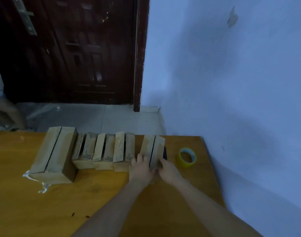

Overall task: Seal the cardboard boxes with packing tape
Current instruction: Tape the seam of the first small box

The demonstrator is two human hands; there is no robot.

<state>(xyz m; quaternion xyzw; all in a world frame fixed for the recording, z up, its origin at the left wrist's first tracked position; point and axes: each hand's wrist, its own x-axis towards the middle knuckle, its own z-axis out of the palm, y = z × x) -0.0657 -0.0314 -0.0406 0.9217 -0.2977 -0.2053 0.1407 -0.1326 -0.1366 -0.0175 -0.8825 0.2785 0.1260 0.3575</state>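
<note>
Left hand [141, 165]: fingers flat on rightmost box [153, 151].
Right hand [167, 169]: gripped box's near right corner.
Tape roll [187, 157]: right of box, near worktop [95, 194] edge.

Taking the tape roll [187, 157] as landmark: bare table [112, 202] lies open on its near side and between it and the rightmost box [153, 149]. To its left, the row of boxes [102, 149] blocks the table's far edge. To its right, the wall [249, 100] closes in.

plain room | dark wooden door [69, 48] | blue wall [231, 82] | wooden table [43, 202]
</note>
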